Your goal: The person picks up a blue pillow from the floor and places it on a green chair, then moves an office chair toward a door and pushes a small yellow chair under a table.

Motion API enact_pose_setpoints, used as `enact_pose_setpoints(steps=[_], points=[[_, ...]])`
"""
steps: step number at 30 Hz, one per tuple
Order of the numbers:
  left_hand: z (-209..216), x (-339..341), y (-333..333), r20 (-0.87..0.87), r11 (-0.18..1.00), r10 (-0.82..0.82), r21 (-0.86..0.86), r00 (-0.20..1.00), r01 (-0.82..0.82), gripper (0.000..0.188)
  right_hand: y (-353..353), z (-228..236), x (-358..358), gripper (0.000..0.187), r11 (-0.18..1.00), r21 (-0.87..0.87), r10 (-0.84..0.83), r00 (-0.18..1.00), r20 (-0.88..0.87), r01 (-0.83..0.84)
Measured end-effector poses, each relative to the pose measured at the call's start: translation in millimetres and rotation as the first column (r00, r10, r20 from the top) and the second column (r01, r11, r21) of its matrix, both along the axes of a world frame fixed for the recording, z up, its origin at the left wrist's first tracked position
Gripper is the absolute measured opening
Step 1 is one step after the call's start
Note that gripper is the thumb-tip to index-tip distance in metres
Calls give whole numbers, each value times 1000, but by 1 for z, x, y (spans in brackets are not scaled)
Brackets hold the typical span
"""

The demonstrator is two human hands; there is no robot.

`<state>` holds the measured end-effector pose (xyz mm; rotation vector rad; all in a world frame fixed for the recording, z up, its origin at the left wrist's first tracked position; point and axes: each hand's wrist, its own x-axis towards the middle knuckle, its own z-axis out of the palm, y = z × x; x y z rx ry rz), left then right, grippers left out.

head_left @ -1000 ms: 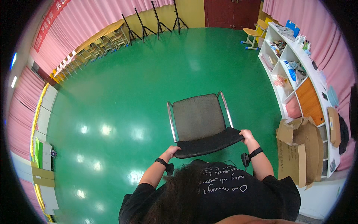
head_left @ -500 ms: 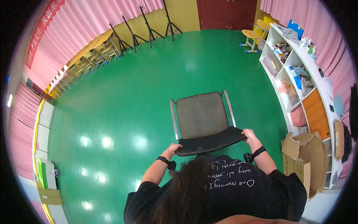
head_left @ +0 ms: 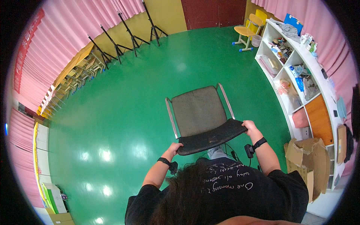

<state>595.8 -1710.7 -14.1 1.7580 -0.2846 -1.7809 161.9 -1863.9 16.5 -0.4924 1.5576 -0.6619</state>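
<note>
Head view: chair (head_left: 202,103), one, on green floor (head_left: 112,97) just ahead of black shirt (head_left: 240,202), with legs hidden beneath seat (head_left: 195,120). Left hand (head_left: 173,149) and right hand (head_left: 247,128) clasped around opposite ends of backrest (head_left: 213,139) (with fingertips hard to make out). Pale item (head_left: 216,153) below backrest, too covered to identify. Dark red door (head_left: 213,15) cut off by upper edge. Count: armrests (head_left: 226,101), two; wrist straps (head_left: 163,160), two; tripods (head_left: 133,37), four; cardboard box (head_left: 320,168), one.
</note>
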Motion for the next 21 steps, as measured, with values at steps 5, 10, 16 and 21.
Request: enact_pose_setpoints(steps=[5, 10, 16, 21], points=[[-12, 12, -88, -17, 996, 91, 15, 996, -90, 12, -84, 23, 23, 32, 997, -48, -60, 998, 22, 61], [0, 35, -201, -54, 994, 81, 76, 995, -77, 13, -193, 13, 43, 40, 999, -30, -21, 1000, 18, 22], [4, 58, -322, -76, 984, 177, 41, 981, -175, 12, -313, 24, 68, 38, 998, -64, 4, 990, 144, 5], [2, 63, -416, -12, 988, 136, 73, 991, -135, 14, -412, 12, 74, 36, 999, -47, 21, 993, 114, -15]])
